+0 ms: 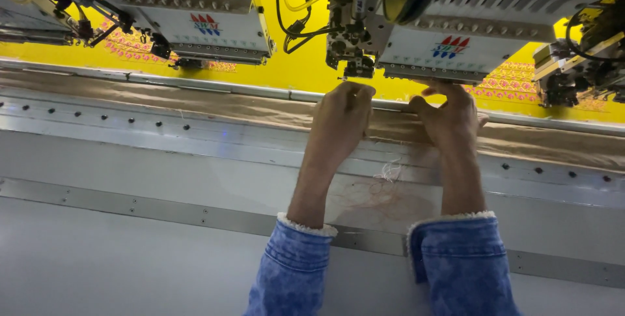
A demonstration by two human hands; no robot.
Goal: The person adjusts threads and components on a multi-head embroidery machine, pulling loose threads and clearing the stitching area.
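Embroidery head [416, 42] w/ both hands at its needle area.
It hung over yellow fabric [306, 68], above the frame rail [195, 88]. Left hand [342, 117] was curled shut below the needles, grip unclear; right hand [452, 117] had fingers bent against head's underside. Loose threads [387, 172] lay on grey counter [130, 264].

The one view comes from the person's head, looking down and forward along both forearms. It sits close above the grey machine bed [130, 251]. It faces the embroidery heads [449, 49] over yellow cloth [306, 71].
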